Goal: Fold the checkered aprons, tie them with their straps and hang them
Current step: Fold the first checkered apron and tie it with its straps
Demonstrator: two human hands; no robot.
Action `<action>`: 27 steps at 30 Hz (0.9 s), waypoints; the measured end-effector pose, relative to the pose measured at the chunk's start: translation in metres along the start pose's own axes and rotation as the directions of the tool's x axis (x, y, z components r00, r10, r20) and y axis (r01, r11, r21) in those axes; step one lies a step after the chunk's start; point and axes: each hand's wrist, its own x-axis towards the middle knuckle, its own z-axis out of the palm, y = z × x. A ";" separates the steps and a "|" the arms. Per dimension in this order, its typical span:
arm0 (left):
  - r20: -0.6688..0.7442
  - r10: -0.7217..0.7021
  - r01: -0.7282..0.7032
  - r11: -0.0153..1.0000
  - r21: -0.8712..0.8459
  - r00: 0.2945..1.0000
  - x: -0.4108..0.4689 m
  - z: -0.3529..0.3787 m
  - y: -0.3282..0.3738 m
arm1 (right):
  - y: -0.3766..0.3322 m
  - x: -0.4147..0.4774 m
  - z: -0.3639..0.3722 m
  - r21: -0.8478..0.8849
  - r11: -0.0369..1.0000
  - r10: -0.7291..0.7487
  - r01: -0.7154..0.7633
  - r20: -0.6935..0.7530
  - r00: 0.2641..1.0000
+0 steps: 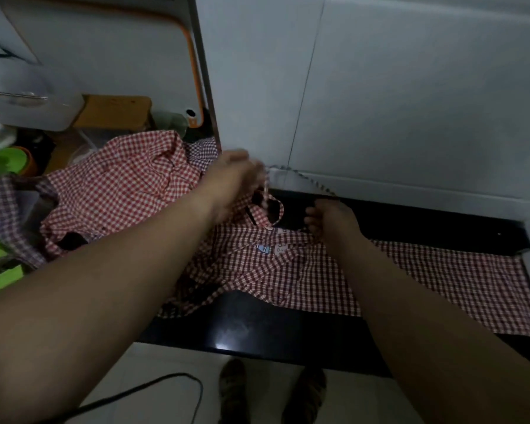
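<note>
A red-and-white checkered apron point(410, 280) lies spread on the black counter point(257, 325), its bib end crumpled near the middle. My left hand point(236, 179) is raised over that end and pinches a thin checkered strap point(266, 194) that runs down to the apron. Another stretch of strap point(312, 182) leads from it to the right along the wall. My right hand point(328, 218) is curled low on the apron's top edge and grips the cloth or strap there. A second red checkered apron point(120, 191) lies bunched to the left, with a purple checkered one point(0, 209) beside it.
White tiled wall point(380, 102) rises right behind the counter. Clutter fills the left: a clear plastic tub point(37, 111), a cardboard box point(114, 111), green items point(6, 160). A black cable point(153, 384) runs over the pale floor beside my slippers point(233, 393).
</note>
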 end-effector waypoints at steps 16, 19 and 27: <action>0.333 -0.012 -0.328 -0.211 0.921 0.943 -0.002 -0.011 -0.098 | 0.028 0.029 -0.047 -0.949 0.230 -0.207 0.215 0.168 0.964; 0.335 -0.042 -0.335 -0.217 0.917 0.941 -0.005 -0.015 -0.103 | 0.024 0.035 -0.040 -0.951 0.178 -0.142 0.252 0.228 0.963; 0.326 -0.062 -0.332 -0.217 0.918 0.943 -0.003 -0.028 -0.112 | -0.003 0.046 -0.052 -0.440 0.890 0.052 -0.123 -0.171 0.984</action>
